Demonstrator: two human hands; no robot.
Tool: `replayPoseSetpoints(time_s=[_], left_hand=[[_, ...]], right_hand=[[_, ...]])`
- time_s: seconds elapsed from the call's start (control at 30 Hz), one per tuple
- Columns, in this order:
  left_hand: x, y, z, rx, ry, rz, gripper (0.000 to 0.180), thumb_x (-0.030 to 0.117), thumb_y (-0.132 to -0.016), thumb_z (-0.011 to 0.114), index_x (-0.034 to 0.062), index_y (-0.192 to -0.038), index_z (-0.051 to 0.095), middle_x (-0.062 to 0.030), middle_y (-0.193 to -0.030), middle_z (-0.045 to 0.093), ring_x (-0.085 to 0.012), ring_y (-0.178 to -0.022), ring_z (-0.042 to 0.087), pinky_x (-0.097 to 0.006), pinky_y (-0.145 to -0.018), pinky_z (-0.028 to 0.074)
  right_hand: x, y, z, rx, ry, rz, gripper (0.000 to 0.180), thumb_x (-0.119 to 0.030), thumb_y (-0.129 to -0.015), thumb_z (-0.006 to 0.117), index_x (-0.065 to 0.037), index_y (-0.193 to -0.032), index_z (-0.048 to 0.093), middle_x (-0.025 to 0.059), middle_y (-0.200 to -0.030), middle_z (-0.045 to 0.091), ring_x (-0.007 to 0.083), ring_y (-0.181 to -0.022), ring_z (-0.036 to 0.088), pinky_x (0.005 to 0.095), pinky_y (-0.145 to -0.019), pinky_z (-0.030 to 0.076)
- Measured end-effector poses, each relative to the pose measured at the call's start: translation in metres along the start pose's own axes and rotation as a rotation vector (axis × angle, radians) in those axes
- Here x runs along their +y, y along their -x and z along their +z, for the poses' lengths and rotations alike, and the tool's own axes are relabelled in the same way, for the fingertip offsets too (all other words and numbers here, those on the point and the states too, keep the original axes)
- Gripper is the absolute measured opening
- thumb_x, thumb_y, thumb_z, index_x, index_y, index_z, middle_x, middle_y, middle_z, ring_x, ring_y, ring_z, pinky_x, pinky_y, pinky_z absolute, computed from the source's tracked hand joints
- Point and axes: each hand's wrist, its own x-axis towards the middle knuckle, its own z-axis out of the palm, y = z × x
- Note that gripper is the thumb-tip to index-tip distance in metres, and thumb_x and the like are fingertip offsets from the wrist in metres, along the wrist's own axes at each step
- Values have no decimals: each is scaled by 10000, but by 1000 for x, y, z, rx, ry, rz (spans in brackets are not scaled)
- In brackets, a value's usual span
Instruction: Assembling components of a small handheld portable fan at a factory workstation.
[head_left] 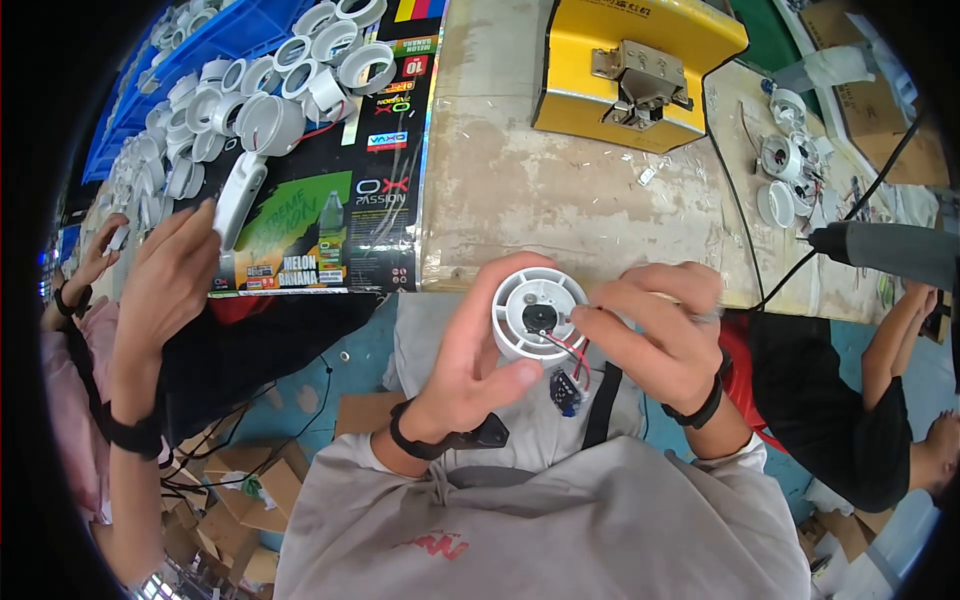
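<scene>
Right now, you have the white spoked plastic housing (515, 300) up over your lap, at the near edge of the workbench (490, 225), its spoked face turned up toward you. Your left hand (468, 352) is wrapped around its left side, thumb low at the front and fingers curled behind the far rim. Your right hand (655, 330) is at the opposite edge, thumb and forefinger brought close together beside the black round centre piece (540, 318); whether they pinch something tiny, you can't tell from this view. Red and black wires (572, 352) run from the middle over the near rim to a small dark circuit board (567, 394), which dangles free below. The housing looks light and stiff, with smooth walls that could turn in a dry grip, so the outer wall is likely your best hold, with a firm wrap and no hard squeeze across the thin spokes. The wires look thin and soft, and their joints are probably the fragile part: support the board by its edges, and don't let it hang its weight on the leads. Beyond, a yellow metal fixture (630, 75) stands on the bench, and to your left a heap of white plastic rings (270, 122) lies well apart from your hands.
</scene>
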Motion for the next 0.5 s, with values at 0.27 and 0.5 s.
replayPoseSetpoints(time_s=[0.27, 0.5], left_hand=[[-9, -2, 5, 124, -305, 165, 813, 92, -598, 853, 39, -1236, 350, -64, -1106, 481, -136, -1018, 506, -293, -875, 435], [6, -7, 19, 124, -834, 350, 623, 128, -558, 838, -35, -1083, 545, -166, -1053, 568, -317, -931, 580, -344, -790, 467]], right_hand=[[-1, -6, -14, 32, -408, 302, 222, -25, -597, 709, -39, -817, 697, 53, -829, 639, 189, -696, 595, 278, -580, 467], [0, -30, -13, -86, -784, 504, 152, 13, -681, 709, -30, -827, 712, 91, -774, 669, 189, -677, 649, 263, -587, 496]])
